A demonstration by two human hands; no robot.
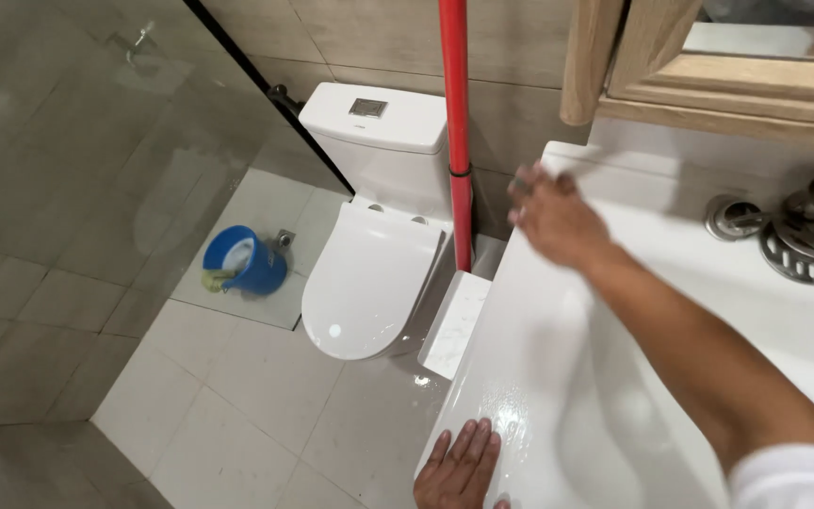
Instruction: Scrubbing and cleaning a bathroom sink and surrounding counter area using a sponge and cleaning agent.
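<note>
— Where are your hands against the white washbasin (558, 377)?

— Your left hand (462, 467) lies flat on its near front rim, fingers (479, 441) straight and pressed together, holding nothing. Your right hand (553, 215) is at the basin's far left corner, blurred; you seem to press down on the rim there, but I cannot tell how the fingers are set or whether they pinch anything.

— And what does the basin hold?

— Its bowl looks wet and glossy, with nothing lying in it. Behind the basin, on the tabletop, sit a metal drain strainer (807, 256) and a metal plug (729, 218).

— Other containers?

— Left of the basin stands a white toilet (369, 273) with its lid shut. Further left of it, on the floor, a blue bucket (254, 264) lies tipped, with a yellowish cloth (215, 279) at its mouth. A red pole (458, 132) stands between toilet and basin.
</note>
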